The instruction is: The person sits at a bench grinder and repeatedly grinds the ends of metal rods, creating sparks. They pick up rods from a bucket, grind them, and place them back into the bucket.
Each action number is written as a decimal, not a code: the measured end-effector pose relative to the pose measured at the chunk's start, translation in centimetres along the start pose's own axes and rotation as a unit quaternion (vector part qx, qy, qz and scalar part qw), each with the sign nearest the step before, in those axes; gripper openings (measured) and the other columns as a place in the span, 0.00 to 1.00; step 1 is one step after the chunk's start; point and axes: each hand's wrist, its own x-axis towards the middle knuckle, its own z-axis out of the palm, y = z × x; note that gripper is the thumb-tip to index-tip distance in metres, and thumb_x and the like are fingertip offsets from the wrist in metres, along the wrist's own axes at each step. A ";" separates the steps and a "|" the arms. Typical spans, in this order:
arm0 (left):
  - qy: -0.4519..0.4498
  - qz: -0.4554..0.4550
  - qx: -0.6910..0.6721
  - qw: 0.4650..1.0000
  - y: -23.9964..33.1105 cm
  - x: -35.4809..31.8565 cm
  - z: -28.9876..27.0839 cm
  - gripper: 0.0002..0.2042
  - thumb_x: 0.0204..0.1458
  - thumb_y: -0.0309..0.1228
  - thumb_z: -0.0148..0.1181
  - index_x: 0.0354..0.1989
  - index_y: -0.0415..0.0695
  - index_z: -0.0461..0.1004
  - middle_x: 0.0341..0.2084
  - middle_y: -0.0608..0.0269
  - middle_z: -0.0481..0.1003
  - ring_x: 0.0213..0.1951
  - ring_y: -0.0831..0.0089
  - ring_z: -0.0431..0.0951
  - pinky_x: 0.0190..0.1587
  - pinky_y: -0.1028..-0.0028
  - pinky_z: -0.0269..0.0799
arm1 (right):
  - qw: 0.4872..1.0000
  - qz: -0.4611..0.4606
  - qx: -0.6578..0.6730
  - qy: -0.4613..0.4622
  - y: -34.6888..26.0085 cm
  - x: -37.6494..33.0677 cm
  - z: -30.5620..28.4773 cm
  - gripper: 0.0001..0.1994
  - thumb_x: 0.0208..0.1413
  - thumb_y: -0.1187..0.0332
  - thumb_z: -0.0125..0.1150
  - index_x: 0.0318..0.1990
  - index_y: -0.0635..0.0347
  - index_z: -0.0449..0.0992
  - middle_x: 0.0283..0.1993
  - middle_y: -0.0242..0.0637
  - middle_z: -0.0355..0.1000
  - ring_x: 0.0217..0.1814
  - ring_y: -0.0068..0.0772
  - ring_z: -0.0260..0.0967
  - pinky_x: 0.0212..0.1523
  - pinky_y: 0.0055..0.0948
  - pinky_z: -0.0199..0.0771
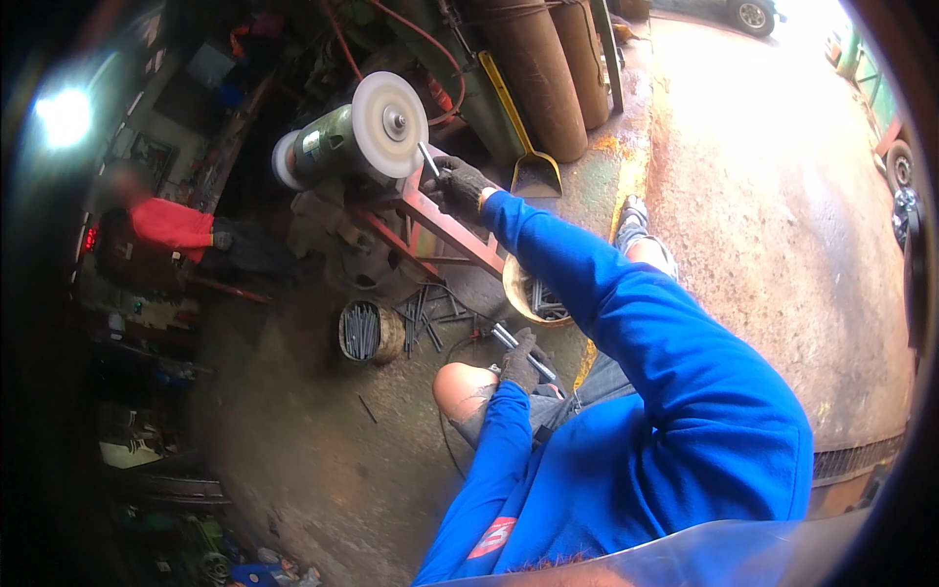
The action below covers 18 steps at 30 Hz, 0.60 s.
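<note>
My right hand (460, 184), in a dark glove, is closed round a short metal rod (427, 158). The rod's tip is at the edge of the pale wheel (388, 125) of a bench grinder (328, 145); whether they touch I cannot tell. A red metal stand (452, 235) is under the grinder. Close to my knee, my gloved left hand (526, 364) grips a few shiny metal rods (505, 336), which stick out on both sides of it. Below the right arm, a round tub (514, 293) containing rods is partly hidden by the sleeve.
Another bucket (389, 334) full of upright rods stands on the floor, with loose rods (425, 311) beside it. Behind the grinder are a yellow-handled dustpan (536, 174), large brown cylinders (533, 73) and a red hose (458, 73). A person in red (174, 227) is at the left.
</note>
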 end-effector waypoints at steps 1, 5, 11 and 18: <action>-0.001 0.001 0.003 1.000 0.1 -0.1 0.4 0.17 0.57 0.30 0.58 0.55 0.49 0.68 0.20 0.62 0.69 0.21 0.69 0.71 0.37 0.58 0.79 | 1.000 -0.003 -0.001 -0.028 0.7 1.1 -1.3 0.08 0.53 0.74 0.58 0.42 0.56 0.74 0.29 0.32 0.70 0.23 0.25 0.69 0.19 0.26 0.70; -0.021 0.001 -0.007 1.000 0.0 0.1 2.1 0.17 0.57 0.30 0.58 0.55 0.49 0.68 0.20 0.63 0.69 0.21 0.70 0.71 0.35 0.59 0.79 | 0.943 -0.230 -0.231 -0.062 1.7 3.8 -6.0 0.09 0.52 0.74 0.61 0.41 0.60 0.74 0.28 0.33 0.70 0.25 0.25 0.71 0.23 0.26 0.72; 0.018 -0.012 -0.014 1.000 0.0 -0.1 -0.5 0.16 0.57 0.31 0.59 0.54 0.50 0.71 0.20 0.65 0.69 0.21 0.72 0.70 0.35 0.61 0.79 | 0.995 -0.036 -0.089 -0.019 1.5 1.5 -0.2 0.09 0.51 0.75 0.61 0.41 0.62 0.74 0.31 0.36 0.74 0.28 0.22 0.73 0.28 0.25 0.75; 0.011 -0.011 -0.007 1.000 0.1 -0.2 0.7 0.16 0.56 0.30 0.59 0.54 0.50 0.71 0.23 0.63 0.68 0.23 0.72 0.71 0.37 0.60 0.80 | 0.851 -0.284 -0.441 -0.006 0.4 1.7 -1.6 0.12 0.45 0.68 0.66 0.39 0.59 0.79 0.42 0.42 0.75 0.37 0.35 0.76 0.39 0.31 0.77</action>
